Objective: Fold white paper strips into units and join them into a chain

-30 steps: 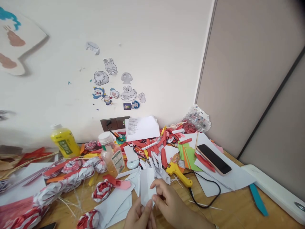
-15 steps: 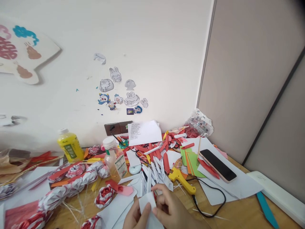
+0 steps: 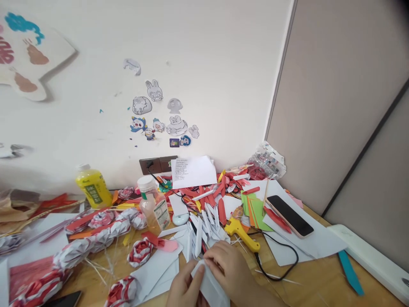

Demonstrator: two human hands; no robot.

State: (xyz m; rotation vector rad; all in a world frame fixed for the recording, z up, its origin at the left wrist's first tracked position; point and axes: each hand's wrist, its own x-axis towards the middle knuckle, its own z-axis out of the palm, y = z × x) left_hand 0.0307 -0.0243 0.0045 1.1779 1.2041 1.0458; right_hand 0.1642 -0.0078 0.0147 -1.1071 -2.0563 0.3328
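At the bottom centre, a white sheet of paper (image 3: 212, 286) is folded into a narrow piece. My left hand (image 3: 185, 285) pinches its left side, thumb on top. The fingertips of my right hand (image 3: 227, 266) close on its upper end. Just beyond my hands lies a pile of folded white paper strips (image 3: 204, 228). Loose white sheets (image 3: 158, 273) lie left of my left hand, beside a red and white paper rosette (image 3: 139, 252). A yellow glue gun (image 3: 242, 234) rests beyond my right hand.
A black phone (image 3: 290, 215) lies on white paper at the right, near green paper (image 3: 255, 211). A clear bottle (image 3: 153, 207) and a yellow bottle (image 3: 94, 187) stand at left. Twisted paper rosettes (image 3: 76, 251), a black cable (image 3: 289, 270) and a white bar (image 3: 370, 260) are around.
The view has tilted down slightly. My fingers have shifted along the white paper, which now looks folded narrower, with my right fingertips brought together at its upper end.
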